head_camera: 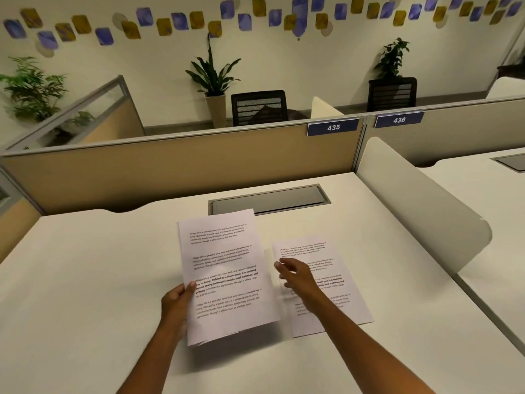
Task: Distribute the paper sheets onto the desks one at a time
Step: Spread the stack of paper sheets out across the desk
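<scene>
Head view: the left hand (177,301) pinches the stack of sheets (227,275) by its left edge, held above the bench (85,280). The right hand (295,275), fingers spread and holding nothing, hovers over a single sheet (341,305) lying flat on the bench — this placement looks done. Next, likely: carry the stack to the neighbouring bench (483,183) and peel off just one sheet.

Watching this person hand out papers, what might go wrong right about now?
The left hand pinches the stack by one edge only, and its bottom corner already fans apart, so sheets might slip out. The right hand hovers open over the single sheet lying on the desk; brushing it could slide or skew it, perhaps under the stack's edge.
</scene>
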Motion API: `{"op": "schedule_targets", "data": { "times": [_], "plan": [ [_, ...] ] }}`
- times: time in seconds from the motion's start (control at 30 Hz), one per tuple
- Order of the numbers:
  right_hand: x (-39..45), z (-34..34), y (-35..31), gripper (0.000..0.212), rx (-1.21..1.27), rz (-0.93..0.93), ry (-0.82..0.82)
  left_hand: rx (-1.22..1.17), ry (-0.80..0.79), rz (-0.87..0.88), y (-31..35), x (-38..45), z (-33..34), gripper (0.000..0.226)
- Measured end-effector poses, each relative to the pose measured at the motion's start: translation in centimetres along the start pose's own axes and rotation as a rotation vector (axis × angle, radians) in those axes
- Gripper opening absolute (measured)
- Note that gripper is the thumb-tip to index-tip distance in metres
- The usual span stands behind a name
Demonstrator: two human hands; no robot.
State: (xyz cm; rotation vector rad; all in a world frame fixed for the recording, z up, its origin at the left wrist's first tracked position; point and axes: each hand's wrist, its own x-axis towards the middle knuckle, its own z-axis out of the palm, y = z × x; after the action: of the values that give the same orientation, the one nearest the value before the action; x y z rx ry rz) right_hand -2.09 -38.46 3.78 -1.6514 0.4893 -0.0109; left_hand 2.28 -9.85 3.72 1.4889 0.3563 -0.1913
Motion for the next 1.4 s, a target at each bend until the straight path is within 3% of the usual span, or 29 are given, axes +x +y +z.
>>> {"op": "schedule_targets", "data": {
  "times": [0.1,0.33,0.53,0.7,1.17,1.4],
  "plan": [
    [-0.4,2.3,-0.5,0.046,0.049,-0.016,-0.033,-0.029,-0.024,-0.007,0.2,-0.4,0.2,0.018],
    [-0.1,4.5,0.0,0.027,0.003,-0.053,0.148,-0.057,-0.078,0.005,0.9,-0.5,-0.4,0.019],
    [-0.7,6.5,-0.3,0.042,-0.036,-0.084,0.146,-0.049,-0.096,0.019,1.6,-0.1,-3.1,0.016],
    [-1.7,8.7,-1.4,0.033,0.002,-0.077,0.126,-0.036,-0.075,0.034,2.3,0.5,-6.0,0.016],
    [-2.4,12.9,-1.3,0.047,-0.051,-0.017,0.246,-0.003,0.087,0.074,3.6,2.7,-17.6,0.014],
    [-4.0,13.6,0.5,0.025,-0.143,0.021,0.288,-0.027,0.185,0.067,4.2,3.6,-23.4,0.012]
  ]
}}
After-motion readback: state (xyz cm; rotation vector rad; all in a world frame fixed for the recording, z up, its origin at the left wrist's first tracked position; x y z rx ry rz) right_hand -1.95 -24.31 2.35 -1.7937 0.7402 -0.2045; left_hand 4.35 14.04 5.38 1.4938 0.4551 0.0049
